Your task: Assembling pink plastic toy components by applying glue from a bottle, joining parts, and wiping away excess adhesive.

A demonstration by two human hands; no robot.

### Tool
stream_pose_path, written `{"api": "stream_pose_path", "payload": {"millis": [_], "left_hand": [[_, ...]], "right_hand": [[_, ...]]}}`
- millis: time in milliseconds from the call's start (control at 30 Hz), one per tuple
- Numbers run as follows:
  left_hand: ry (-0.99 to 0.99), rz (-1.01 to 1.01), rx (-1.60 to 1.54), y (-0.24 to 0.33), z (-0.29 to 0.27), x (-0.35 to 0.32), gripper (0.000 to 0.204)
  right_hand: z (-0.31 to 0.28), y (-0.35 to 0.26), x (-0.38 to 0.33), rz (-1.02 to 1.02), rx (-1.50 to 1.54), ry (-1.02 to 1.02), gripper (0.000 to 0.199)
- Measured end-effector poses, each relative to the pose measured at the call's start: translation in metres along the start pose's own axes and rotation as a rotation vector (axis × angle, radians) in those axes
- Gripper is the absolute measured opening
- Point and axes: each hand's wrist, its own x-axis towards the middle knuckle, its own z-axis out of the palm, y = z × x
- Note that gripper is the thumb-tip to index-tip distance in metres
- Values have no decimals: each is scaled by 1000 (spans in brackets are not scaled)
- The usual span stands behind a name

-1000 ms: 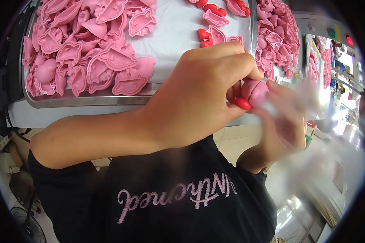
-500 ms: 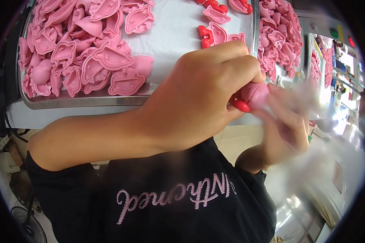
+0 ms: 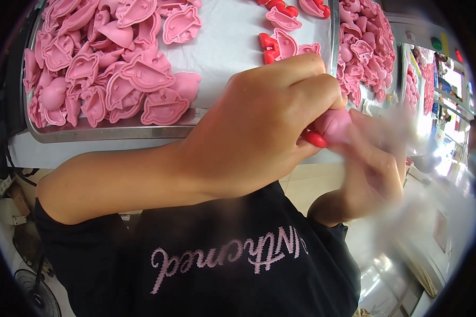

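Observation:
A rounded pink plastic shell (image 3: 336, 126), with a seam line across it, is held between my two hands in front of the tray. My left hand (image 3: 264, 119) is closed around its left side, knuckles up. Just under those fingers a glossy red plastic piece (image 3: 316, 139) pokes out against the shell. On the other side, the fingers of my right hand (image 3: 378, 164) press on the shell; haze blurs this hand in part. My left hand hides much of the shell and most of the red piece.
A metal tray (image 3: 111, 133) lined with white sheet holds a heap of pink half shells (image 3: 148, 68) at left. Red bow-shaped parts (image 3: 269, 48) and pink shells lie on its right side. Another pink pile (image 3: 365, 50) stands farther right. A fan (image 3: 34, 296) is at lower left.
Both hands stay in nearly the same place, still gripping the pink shell. The fingers of my right hand have shifted slightly against it.

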Motion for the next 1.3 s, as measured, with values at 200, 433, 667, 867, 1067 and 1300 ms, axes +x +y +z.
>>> {"api": "stream_pose_path", "payload": {"millis": [200, 433, 667, 867, 1067, 1300], "left_hand": [[14, 29, 14, -1, 0, -1, 39], [30, 42, 16, -2, 2, -3, 41], [34, 57, 32, -1, 2, -2, 40], [35, 151, 66, -5, 7, 0, 42], [-28, 103, -62, 11, 5, 5, 50], [-191, 53, -88, 16, -2, 12, 50]], "right_hand": [[-1, -5, 2, -14, -71, -32, 27], [-1, -11, -5, 37, -190, -74, 20], [4, -14, -6, 31, -203, -1, 19], [6, -1, -3, -95, -134, 79, 32], [-3, 1, -5, -201, -217, 181, 42], [-14, 5, -8, -80, -4, 138, 31]]}}
